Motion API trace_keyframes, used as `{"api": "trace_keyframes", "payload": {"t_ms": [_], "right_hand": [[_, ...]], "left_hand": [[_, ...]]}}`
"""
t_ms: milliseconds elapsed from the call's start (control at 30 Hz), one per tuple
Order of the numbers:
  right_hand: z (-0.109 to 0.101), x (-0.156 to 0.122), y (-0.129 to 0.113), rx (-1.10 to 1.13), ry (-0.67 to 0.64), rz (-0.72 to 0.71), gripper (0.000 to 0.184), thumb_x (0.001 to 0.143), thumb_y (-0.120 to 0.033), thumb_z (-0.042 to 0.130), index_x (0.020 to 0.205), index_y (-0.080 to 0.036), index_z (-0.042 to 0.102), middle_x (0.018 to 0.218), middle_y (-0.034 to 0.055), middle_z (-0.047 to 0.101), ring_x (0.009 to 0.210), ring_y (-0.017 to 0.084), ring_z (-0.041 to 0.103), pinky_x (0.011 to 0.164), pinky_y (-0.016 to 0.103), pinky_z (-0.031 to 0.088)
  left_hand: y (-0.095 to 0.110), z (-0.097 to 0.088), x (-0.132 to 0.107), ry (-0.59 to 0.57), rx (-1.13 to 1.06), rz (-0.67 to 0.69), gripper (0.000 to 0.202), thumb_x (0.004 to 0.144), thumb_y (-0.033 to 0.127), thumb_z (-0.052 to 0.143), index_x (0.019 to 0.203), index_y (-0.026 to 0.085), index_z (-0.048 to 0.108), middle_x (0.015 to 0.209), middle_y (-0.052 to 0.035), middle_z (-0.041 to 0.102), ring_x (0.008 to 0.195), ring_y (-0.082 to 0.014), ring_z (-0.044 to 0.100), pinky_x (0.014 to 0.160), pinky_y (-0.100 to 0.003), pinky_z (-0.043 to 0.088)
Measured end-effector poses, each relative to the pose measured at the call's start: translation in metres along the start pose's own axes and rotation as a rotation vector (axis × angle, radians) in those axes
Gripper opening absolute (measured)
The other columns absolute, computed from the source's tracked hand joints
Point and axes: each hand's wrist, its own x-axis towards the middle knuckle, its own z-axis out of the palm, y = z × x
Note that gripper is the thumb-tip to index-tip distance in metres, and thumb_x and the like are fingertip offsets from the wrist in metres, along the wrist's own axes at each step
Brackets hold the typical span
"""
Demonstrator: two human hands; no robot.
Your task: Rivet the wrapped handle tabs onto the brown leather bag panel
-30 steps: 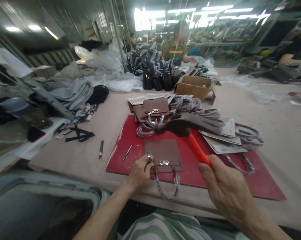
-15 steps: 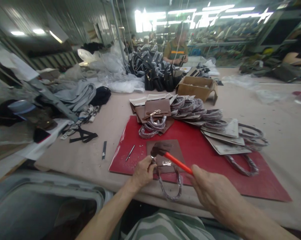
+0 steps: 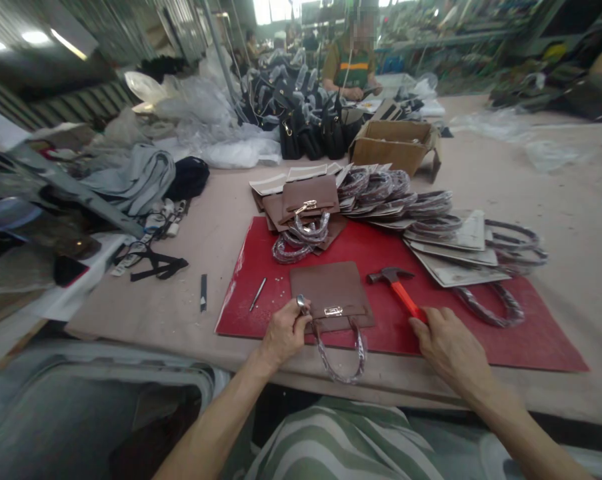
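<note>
My left hand point(image 3: 285, 332) is closed on a short metal tool point(image 3: 301, 303) with a shiny round top, at the left edge of a brown bag panel point(image 3: 325, 283). This panel has a gold clasp point(image 3: 333, 311) and a plastic-wrapped handle point(image 3: 341, 373) that hangs toward the front table edge. To the right, my right hand point(image 3: 445, 340) grips the orange handle of a claw hammer point(image 3: 403, 293). The hammer's dark head lies over the red mat point(image 3: 391, 333), beside the panel; I cannot tell whether it touches the mat.
A thin metal rod point(image 3: 257, 295) and tiny bits lie on the mat's left. Behind are stacked brown panels point(image 3: 311, 193) with wrapped handles point(image 3: 433, 203), a cardboard box point(image 3: 391, 143) and black bags point(image 3: 305, 130). Across the table is another person point(image 3: 353, 67). A grey bin point(image 3: 131, 360) stands at front left.
The hammer has moved from above the metal tool to the right, down near the mat, with my right hand. My left hand keeps its hold at the panel's edge. The view has tilted downward.
</note>
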Motion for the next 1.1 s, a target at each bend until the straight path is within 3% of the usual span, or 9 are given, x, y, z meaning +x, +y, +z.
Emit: {"api": "trace_keyframes", "payload": {"t_ms": [133, 267, 367, 467, 567, 800, 900, 1000, 1100], "right_hand": [[0.011, -0.012, -0.054, 0.164, 0.163, -0.209, 0.033, 0.098, -0.035, 0.046, 0.117, -0.012, 0.06, 0.123, 0.0211, 0.062, 0.111, 0.032, 0.059, 0.091, 0.045, 0.05], [0.032, -0.019, -0.106, 0.258, 0.04, -0.36, 0.032, 0.094, -0.029, 0.055, 0.124, -0.017, 0.06, 0.134, 0.0169, 0.059, 0.123, 0.033, 0.054, 0.103, 0.051, 0.045], [0.049, -0.02, -0.121, 0.209, 0.032, -0.411, 0.045, 0.091, -0.027, 0.059, 0.135, -0.016, 0.056, 0.145, 0.017, 0.054, 0.137, 0.038, 0.044, 0.115, 0.059, 0.031], [0.058, -0.018, -0.12, 0.197, 0.015, -0.414, 0.049, 0.093, -0.029, 0.058, 0.14, -0.016, 0.054, 0.149, 0.0162, 0.052, 0.14, 0.037, 0.042, 0.118, 0.058, 0.026], [0.058, -0.017, -0.116, 0.215, -0.004, -0.414, 0.049, 0.093, -0.031, 0.058, 0.14, -0.016, 0.055, 0.15, 0.0149, 0.052, 0.14, 0.037, 0.042, 0.118, 0.057, 0.027], [0.059, -0.018, -0.117, 0.276, -0.005, -0.397, 0.049, 0.093, -0.031, 0.059, 0.14, -0.016, 0.055, 0.15, 0.0154, 0.052, 0.141, 0.037, 0.041, 0.119, 0.058, 0.026], [0.059, -0.018, -0.114, 0.349, 0.005, -0.409, 0.053, 0.091, -0.028, 0.06, 0.142, -0.014, 0.052, 0.149, 0.0159, 0.052, 0.14, 0.037, 0.042, 0.119, 0.059, 0.028], [0.058, -0.016, -0.102, 0.523, 0.097, -0.375, 0.054, 0.092, -0.029, 0.058, 0.143, -0.014, 0.047, 0.147, 0.0164, 0.053, 0.137, 0.031, 0.046, 0.115, 0.052, 0.037], [0.053, -0.013, -0.083, 0.56, 0.226, -0.211, 0.043, 0.094, -0.031, 0.055, 0.134, -0.015, 0.052, 0.137, 0.0166, 0.059, 0.129, 0.03, 0.052, 0.108, 0.049, 0.044]], "left_hand": [[0.001, -0.003, 0.001, 0.001, 0.009, 0.013, 0.018, 0.093, 0.014, 0.052, 0.109, 0.018, 0.061, 0.111, -0.0113, 0.072, 0.107, -0.0222, 0.07, 0.092, -0.035, 0.058], [0.002, -0.003, 0.001, -0.009, -0.002, 0.007, 0.019, 0.093, 0.016, 0.052, 0.108, 0.018, 0.062, 0.111, -0.0119, 0.073, 0.109, -0.0225, 0.069, 0.095, -0.037, 0.058], [0.004, -0.003, 0.002, 0.009, -0.101, -0.112, 0.014, 0.093, 0.02, 0.054, 0.102, 0.018, 0.065, 0.111, -0.0113, 0.073, 0.109, -0.0225, 0.069, 0.097, -0.038, 0.057], [0.004, -0.012, 0.005, 0.16, -0.379, -0.41, 0.019, 0.095, 0.033, 0.058, 0.103, 0.017, 0.064, 0.109, -0.0111, 0.073, 0.101, -0.0224, 0.072, 0.089, -0.037, 0.06], [-0.005, -0.04, 0.012, 0.382, -0.582, -0.625, 0.035, 0.09, 0.047, 0.066, 0.1, 0.014, 0.062, 0.103, -0.0107, 0.073, 0.088, -0.0215, 0.073, 0.077, -0.033, 0.061], [-0.065, -0.154, 0.012, 0.558, -0.159, -0.849, 0.038, 0.069, 0.045, 0.077, 0.079, 0.011, 0.063, 0.078, -0.0046, 0.07, 0.07, -0.0152, 0.068, 0.067, -0.024, 0.057], [-0.08, -0.186, -0.001, 0.665, -0.122, -0.958, 0.031, 0.062, 0.036, 0.076, 0.07, 0.013, 0.058, 0.072, -0.0034, 0.068, 0.065, -0.0154, 0.066, 0.06, -0.023, 0.056], [-0.076, -0.189, -0.015, 0.689, -0.274, -0.962, 0.033, 0.062, 0.035, 0.079, 0.074, 0.012, 0.06, 0.074, -0.0035, 0.069, 0.068, -0.0167, 0.067, 0.063, -0.027, 0.058], [-0.054, -0.161, -0.02, 0.639, -0.396, -0.87, 0.039, 0.064, 0.041, 0.085, 0.08, 0.012, 0.065, 0.08, -0.0044, 0.072, 0.073, -0.018, 0.07, 0.07, -0.029, 0.061]]}}
